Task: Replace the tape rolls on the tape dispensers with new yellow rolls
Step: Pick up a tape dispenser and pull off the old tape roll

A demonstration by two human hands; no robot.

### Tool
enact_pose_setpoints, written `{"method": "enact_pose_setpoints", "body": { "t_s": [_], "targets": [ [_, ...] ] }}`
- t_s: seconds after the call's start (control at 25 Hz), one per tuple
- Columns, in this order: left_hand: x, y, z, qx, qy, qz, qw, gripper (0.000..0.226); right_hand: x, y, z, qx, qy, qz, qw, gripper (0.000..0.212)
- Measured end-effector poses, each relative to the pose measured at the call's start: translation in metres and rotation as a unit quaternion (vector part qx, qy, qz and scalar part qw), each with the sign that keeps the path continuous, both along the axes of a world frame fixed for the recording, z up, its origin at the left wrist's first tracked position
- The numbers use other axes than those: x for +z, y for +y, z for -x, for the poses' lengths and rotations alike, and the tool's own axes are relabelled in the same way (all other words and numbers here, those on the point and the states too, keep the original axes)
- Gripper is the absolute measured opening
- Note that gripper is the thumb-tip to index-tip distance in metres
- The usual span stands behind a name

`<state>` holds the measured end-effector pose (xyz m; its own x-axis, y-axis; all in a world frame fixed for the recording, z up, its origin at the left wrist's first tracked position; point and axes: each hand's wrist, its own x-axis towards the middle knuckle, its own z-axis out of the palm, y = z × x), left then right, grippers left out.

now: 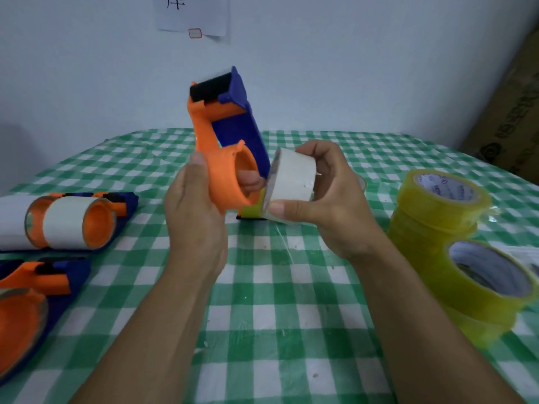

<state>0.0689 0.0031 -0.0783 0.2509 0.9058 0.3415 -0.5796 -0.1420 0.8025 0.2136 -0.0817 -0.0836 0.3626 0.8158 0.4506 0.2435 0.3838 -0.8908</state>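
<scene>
My left hand point(195, 211) grips an orange and blue tape dispenser point(226, 135) by its bare orange hub, held upright above the table. Just to the right of that hub, my right hand point(326, 196) holds a nearly spent white tape roll point(293, 182) between thumb and fingers. New yellow rolls point(437, 211) are stacked at the right, with another yellow roll point(484, 284) leaning nearer me. Two more dispensers lie at the left: one point(73, 223) with a white roll on its hub, one point(29, 301) at the lower left edge.
A green and white checked cloth point(280, 316) covers the table. A white wall with a paper sheet point(192, 16) stands behind, and a cardboard box point(510, 112) leans at the far right.
</scene>
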Motion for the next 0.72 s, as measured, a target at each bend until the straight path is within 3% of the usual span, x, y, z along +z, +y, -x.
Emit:
{"method": "enact_pose_setpoints", "body": {
  "t_s": [0.12,0.32,0.52,0.6,0.72],
  "targets": [
    [-0.006,-0.002,-0.002,0.016,0.028,-0.038,0.999,0.04,-0.002,0.002,0.001,-0.005,0.017,0.021,1.0,0.075],
    [-0.015,-0.002,-0.003,0.02,0.088,-0.081,0.993,0.042,0.001,0.004,-0.004,-0.004,0.122,0.022,0.992,0.058],
    [-0.016,-0.006,-0.002,-0.024,0.088,-0.084,0.992,0.057,0.009,0.013,-0.001,-0.046,0.106,0.081,0.99,0.078],
    [-0.015,-0.005,0.0,-0.04,0.08,-0.067,0.994,0.053,0.014,0.011,-0.003,-0.057,0.126,0.109,0.984,0.08],
    [-0.017,-0.003,-0.001,-0.057,0.064,-0.037,0.996,0.029,0.033,0.001,-0.004,-0.074,0.118,0.152,0.978,0.037]
  ]
}}
